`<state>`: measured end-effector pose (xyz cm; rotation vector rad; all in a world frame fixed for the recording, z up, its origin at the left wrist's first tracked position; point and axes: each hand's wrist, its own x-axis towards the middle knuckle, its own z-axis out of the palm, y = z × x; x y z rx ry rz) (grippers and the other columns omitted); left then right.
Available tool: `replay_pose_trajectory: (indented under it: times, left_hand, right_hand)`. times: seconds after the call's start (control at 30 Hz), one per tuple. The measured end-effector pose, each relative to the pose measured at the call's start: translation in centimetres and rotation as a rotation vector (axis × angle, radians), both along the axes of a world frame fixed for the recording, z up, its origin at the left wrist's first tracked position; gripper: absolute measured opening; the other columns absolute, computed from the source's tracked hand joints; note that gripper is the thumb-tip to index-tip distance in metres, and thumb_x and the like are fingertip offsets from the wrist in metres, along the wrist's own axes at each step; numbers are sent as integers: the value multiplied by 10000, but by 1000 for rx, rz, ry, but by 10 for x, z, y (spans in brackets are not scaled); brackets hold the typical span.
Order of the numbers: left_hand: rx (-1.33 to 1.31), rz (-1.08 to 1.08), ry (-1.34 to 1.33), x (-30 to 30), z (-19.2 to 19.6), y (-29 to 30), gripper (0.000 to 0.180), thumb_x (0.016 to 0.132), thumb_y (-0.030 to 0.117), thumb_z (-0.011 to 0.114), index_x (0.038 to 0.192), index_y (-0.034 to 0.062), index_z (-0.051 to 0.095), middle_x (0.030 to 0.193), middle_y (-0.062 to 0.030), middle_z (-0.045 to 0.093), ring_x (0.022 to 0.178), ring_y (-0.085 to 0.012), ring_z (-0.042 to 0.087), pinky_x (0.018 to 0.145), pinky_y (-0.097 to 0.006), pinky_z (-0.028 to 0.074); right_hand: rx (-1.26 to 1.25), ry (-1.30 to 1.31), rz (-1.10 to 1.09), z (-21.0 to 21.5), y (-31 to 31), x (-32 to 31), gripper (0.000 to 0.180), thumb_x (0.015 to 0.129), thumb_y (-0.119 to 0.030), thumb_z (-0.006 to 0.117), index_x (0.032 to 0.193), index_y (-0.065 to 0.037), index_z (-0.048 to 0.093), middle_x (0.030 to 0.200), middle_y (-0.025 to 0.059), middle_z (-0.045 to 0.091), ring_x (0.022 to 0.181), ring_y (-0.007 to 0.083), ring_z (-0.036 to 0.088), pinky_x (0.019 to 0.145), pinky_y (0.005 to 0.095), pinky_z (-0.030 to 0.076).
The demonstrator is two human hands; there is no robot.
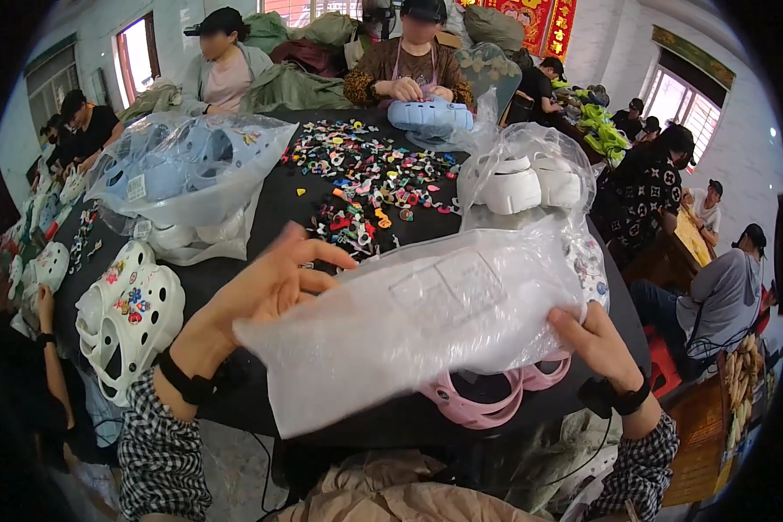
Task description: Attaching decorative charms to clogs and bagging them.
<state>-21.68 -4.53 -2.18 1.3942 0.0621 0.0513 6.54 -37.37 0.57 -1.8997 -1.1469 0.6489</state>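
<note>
Holding a clear plastic bag [418, 326] stretched across the lap edge of the worktop [278, 209], the person in the head view has one hand at each end. The left hand [265, 287] sits at the bag's upper left corner with fingers spread and half open, thumb and index reaching forward over the film; whether it pinches the plastic or only rests against it cannot be told, since the corner hides the fingertips underneath. The right hand [587, 339] is closed on the bag's right edge, fingers curled over the film, which likely keeps the sheet taut and flat. Beneath the bag a pink clog [487, 396] shows, its heel strap and rim peeking out below the lower edge, so the bag seems to be held just above or around it.

To the left lies a pair of white clogs [130, 317] dressed with small coloured charms, side by side near the worktop's edge. Farther back a scattered heap of coloured charms [365, 183] covers the dark middle of the worktop, within reach of several workers. A bag of light blue clogs [191, 165] stands left of it, and a bag of white clogs [522, 178] to the right. Across the worktop another person's hands rest on a blue clog [431, 113].
</note>
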Motion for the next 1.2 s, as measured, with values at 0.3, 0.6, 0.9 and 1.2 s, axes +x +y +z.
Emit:
replay_pose_trajectory:
  times: [0.3,0.6,0.9,1.2]
  left_hand:
    - [28,466,-296,-47,-29,-48,1537,632,632,897,1589,241,-241,1551,-231,410,1427,-318,435,1177,-503,319]
    - [65,492,-407,-51,-50,-77,1514,647,498,945,1611,163,-174,1628,-246,260,1417,-300,455,1153,-459,357]
    - [239,799,-396,-17,-42,-96,944,928,-100,559,1623,68,-57,1584,-194,389,1206,-187,606,945,-316,515]
    - [931,307,363,-44,-48,-92,493,894,135,699,1379,85,618,1191,-174,596,1052,-271,590,867,-387,497]
  right_hand:
    - [16,4,-73,-8,24,7,246,1041,-189,562,1069,45,633,818,-33,596,737,41,495,637,247,422]
    - [265,60,-156,-24,26,5,500,1003,-88,555,1468,20,409,1227,76,599,1072,107,551,916,261,465]
    - [388,-172,-108,-28,33,5,779,899,57,593,1593,-43,255,1574,127,360,1395,169,377,1122,304,339]
    - [-120,-407,32,0,22,6,503,913,-215,739,1384,-101,604,1375,203,534,1131,292,581,934,347,487]
